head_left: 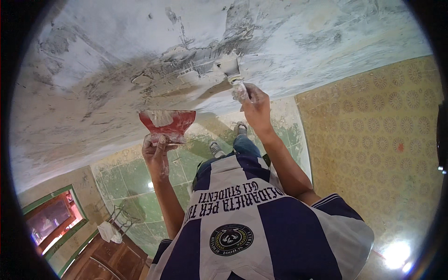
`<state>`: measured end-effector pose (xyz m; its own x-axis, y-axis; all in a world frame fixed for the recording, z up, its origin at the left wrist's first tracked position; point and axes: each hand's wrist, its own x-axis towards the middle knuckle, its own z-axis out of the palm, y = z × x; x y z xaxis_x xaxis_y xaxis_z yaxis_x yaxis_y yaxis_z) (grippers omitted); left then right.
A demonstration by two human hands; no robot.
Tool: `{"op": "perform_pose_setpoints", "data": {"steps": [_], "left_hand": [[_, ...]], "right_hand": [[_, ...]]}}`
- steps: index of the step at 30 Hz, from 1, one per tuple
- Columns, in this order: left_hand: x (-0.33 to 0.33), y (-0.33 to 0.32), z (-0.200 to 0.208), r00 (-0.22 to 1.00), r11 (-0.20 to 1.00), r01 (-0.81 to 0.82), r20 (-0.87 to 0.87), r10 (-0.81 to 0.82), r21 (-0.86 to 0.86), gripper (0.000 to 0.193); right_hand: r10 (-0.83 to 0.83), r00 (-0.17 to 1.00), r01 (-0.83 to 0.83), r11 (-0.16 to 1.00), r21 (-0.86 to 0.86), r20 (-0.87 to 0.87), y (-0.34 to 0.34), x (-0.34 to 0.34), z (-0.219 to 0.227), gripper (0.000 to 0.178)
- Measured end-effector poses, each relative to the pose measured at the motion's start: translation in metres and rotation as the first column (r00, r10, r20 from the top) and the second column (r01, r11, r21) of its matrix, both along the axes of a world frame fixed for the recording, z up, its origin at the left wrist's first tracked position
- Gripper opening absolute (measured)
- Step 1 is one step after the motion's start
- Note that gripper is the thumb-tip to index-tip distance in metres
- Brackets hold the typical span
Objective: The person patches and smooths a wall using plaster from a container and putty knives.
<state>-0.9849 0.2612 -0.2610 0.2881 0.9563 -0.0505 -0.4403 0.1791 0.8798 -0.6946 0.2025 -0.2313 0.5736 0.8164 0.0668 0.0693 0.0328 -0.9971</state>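
My left hand grips a red plastic spreader by its lower part. A lump of pale putty sits along the spreader's upper edge. Higher and to the right, my right hand is closed round the putty-smeared handle of a small putty knife. Its blade lies at the wall, over a fresh whitish patch. The plastered wall is mottled white and grey, with rough dark streaks around the blade. Both hands carry dried white smears.
Below me is a green tiled floor with pale splashes, and my feet in sandals stand close to the wall. A yellow patterned wall rises on the right. At lower left are a green-framed window, a wooden door and a metal rack.
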Motion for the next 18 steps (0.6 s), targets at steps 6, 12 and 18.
{"op": "perform_pose_setpoints", "data": {"steps": [6, 12, 18], "left_hand": [[-0.001, -0.001, 0.001, 0.998, 1.000, 0.018, -0.058, -0.017, 0.011, 0.007], [0.002, -0.005, 0.004, 0.994, 1.000, 0.014, -0.105, -0.013, 0.011, 0.010], [-0.001, -0.008, -0.006, 0.996, 0.999, 0.044, -0.082, -0.044, -0.003, 0.012]], "right_hand": [[-0.030, 0.997, 0.038, 0.992, 0.118, -0.065, 0.004, -0.008, -0.013, 0.023], [-0.001, 1.000, 0.002, 0.998, 0.068, -0.026, 0.002, -0.003, -0.018, 0.027], [-0.028, 0.998, 0.024, 0.995, 0.093, 0.050, 0.000, 0.000, -0.003, 0.026]]}}
